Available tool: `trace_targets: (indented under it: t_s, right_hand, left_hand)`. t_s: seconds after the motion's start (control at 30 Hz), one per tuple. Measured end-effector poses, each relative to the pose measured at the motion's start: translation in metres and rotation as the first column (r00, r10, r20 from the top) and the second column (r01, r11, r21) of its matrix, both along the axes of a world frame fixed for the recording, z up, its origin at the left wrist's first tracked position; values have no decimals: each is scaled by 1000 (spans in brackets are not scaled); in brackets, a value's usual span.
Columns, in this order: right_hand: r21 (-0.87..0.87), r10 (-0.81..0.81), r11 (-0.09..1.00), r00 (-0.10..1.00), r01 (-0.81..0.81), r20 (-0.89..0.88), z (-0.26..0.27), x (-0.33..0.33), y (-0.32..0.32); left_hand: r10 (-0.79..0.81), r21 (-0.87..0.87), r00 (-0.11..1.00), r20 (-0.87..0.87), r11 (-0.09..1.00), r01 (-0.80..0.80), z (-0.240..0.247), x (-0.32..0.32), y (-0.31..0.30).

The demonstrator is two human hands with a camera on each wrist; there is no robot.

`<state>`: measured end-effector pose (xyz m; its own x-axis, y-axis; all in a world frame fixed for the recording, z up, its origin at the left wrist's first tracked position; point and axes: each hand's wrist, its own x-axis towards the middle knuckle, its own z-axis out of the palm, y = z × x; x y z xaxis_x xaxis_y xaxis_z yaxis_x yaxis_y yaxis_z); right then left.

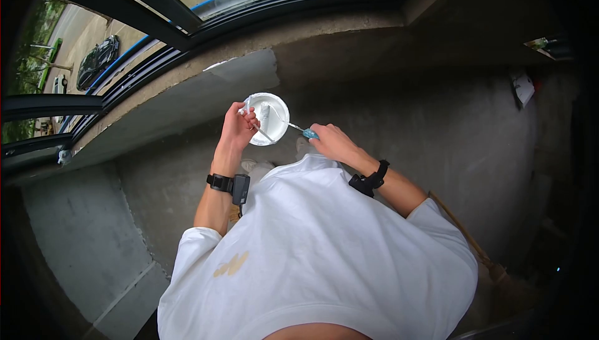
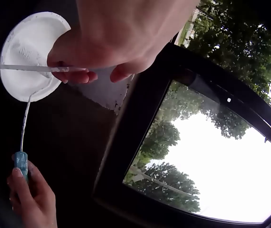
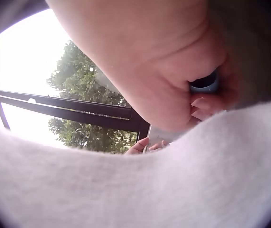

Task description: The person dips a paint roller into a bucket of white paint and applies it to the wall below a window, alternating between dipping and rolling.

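My left hand (image 1: 240, 126) grips a white paper plate (image 1: 272, 115) by its edge, together with a thin white stick (image 1: 263, 133) that crosses the plate. In the left wrist view the plate (image 2: 24, 52) and the stick (image 2: 26, 68) sit under my curled fingers (image 2: 81, 73). My right hand (image 1: 329, 140) grips the blue handle (image 1: 310, 133) of a narrow white-smeared tool whose blade (image 1: 294, 126) reaches the plate's rim. That handle (image 2: 21, 162) and blade (image 2: 26, 116) also show in the left wrist view. The right wrist view shows my fingers around the handle (image 3: 205, 84).
A grey concrete sill (image 1: 187, 100) runs under a dark-framed window (image 1: 143, 47) ahead. A white patch (image 1: 246, 68) marks the sill near the plate. Concrete floor (image 1: 437, 134) spreads to the right. Cars (image 1: 97, 60) stand outside below. My white shirt (image 1: 324, 246) fills the lower view.
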<state>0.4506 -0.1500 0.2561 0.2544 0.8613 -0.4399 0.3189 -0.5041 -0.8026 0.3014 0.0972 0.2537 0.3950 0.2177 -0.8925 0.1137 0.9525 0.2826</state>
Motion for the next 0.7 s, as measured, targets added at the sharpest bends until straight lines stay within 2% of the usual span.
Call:
trace_targets:
  t_s: [0.07, 0.27, 0.4, 0.7]
  right_hand:
    - [-1, -14, 1000, 997, 14, 75, 11, -1, -7]
    - [46, -62, 997, 988, 56, 143, 23, -7, -15]
    - [66, -70, 996, 990, 62, 123, 32, -1, -13]
    - [126, -106, 988, 987, 91, 117, 35, 2, -16]
  left_hand:
    - [19, -18, 1000, 15, 1000, -19, 1, -3, 2]
    - [57, -21, 998, 25, 998, -56, 7, -6, 1]
    - [94, -47, 996, -6, 994, -94, 11, -8, 4]
    - [106, -76, 993, 53, 992, -102, 9, -16, 13]
